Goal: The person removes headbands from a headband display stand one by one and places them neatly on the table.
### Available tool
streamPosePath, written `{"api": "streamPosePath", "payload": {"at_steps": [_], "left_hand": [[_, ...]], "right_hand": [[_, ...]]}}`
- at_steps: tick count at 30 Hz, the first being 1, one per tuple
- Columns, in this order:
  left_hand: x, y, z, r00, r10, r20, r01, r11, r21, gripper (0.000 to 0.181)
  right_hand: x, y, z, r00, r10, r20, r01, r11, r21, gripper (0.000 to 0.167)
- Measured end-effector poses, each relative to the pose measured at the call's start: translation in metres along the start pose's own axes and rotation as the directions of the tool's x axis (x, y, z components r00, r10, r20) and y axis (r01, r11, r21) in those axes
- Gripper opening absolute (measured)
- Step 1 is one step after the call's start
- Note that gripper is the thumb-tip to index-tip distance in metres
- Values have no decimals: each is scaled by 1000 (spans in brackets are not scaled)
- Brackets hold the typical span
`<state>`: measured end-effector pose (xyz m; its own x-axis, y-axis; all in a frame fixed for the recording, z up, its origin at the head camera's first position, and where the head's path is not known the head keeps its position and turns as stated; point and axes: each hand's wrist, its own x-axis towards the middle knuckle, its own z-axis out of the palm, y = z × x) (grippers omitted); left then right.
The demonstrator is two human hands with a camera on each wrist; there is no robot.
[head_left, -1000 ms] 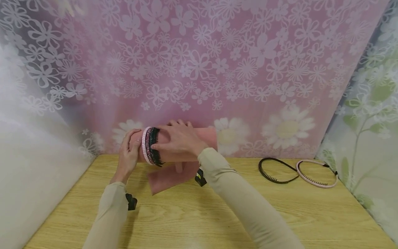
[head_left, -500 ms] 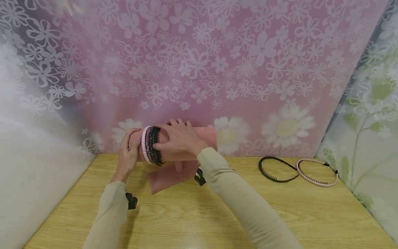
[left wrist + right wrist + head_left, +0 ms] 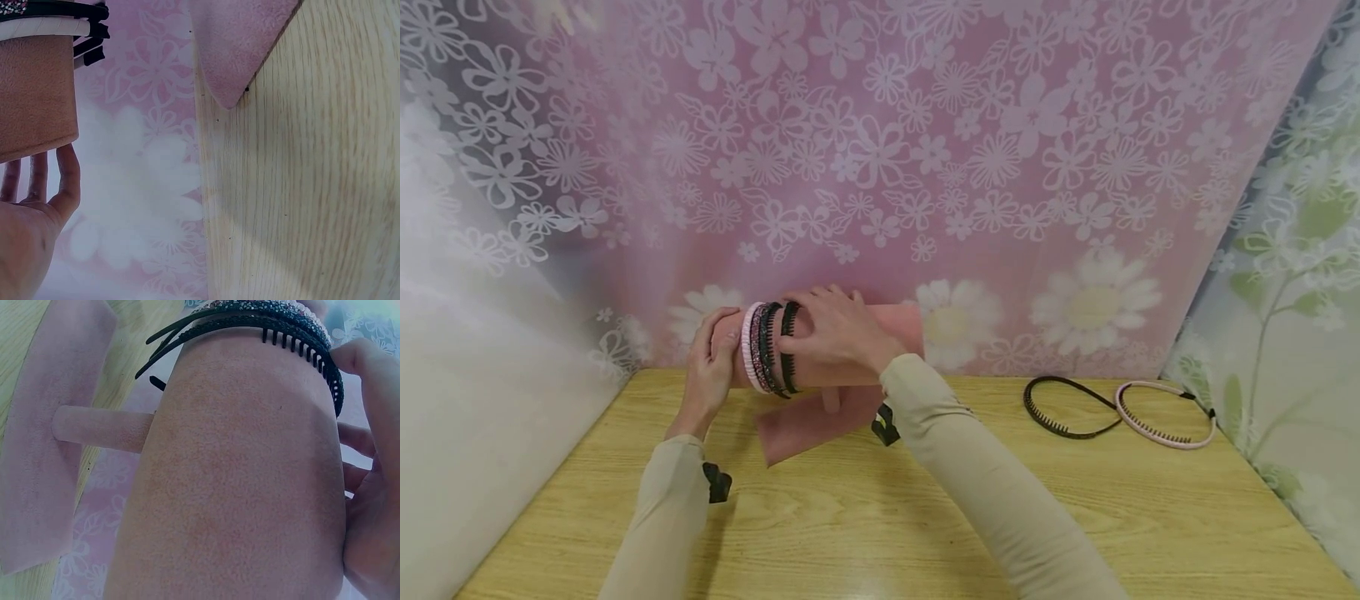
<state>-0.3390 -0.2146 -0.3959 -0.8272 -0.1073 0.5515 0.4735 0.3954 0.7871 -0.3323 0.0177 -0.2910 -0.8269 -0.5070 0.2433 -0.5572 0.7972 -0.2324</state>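
A pink plush headband stand (image 3: pixel 895 329) lies across the back of the table, a padded cylinder on a short post with a flat base (image 3: pixel 805 429). My left hand (image 3: pixel 705 379) grips its left end; in the left wrist view, bent fingers touch the end's rim. Around the cylinder sit a ribbed pale pink headband (image 3: pixel 749 350), a glittery headband (image 3: pixel 759 333) and dark toothed ones. My right hand (image 3: pixel 838 329) holds the rightmost black toothed headband (image 3: pixel 787 367), thumb in front and fingers over the top. The right wrist view shows the thumb against a black toothed headband (image 3: pixel 336 394).
On the table's right side lie a black toothed headband (image 3: pixel 1060 429) and a pale pink one (image 3: pixel 1165 442), their edges meeting. A flowered pink curtain (image 3: pixel 880 167) hangs close behind the stand. The wooden table (image 3: pixel 850 525) extends in front.
The right hand has shifted slightly right, and the rightmost black headband has moved with it along the cylinder. A gap now shows between it and the others. The left hand has stayed put.
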Motion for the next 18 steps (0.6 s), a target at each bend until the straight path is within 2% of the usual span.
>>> {"api": "streamPosePath", "payload": {"at_steps": [5,9,18], "left_hand": [[0,1,0,1000,-2,6,2,1000,1,41],[1,0,1,1000,-2,14,3,1000,-10,41],[1,0,0,1000,-8,3,8,1000,-2,40]], "right_hand": [[0,2,-1,1000,8,9,-8,998,56,70],[-1,5,-4,1000,-9,29,7,999,53,68],[-4,6,-13,989,-31,143,32,999,-6,82]]}}
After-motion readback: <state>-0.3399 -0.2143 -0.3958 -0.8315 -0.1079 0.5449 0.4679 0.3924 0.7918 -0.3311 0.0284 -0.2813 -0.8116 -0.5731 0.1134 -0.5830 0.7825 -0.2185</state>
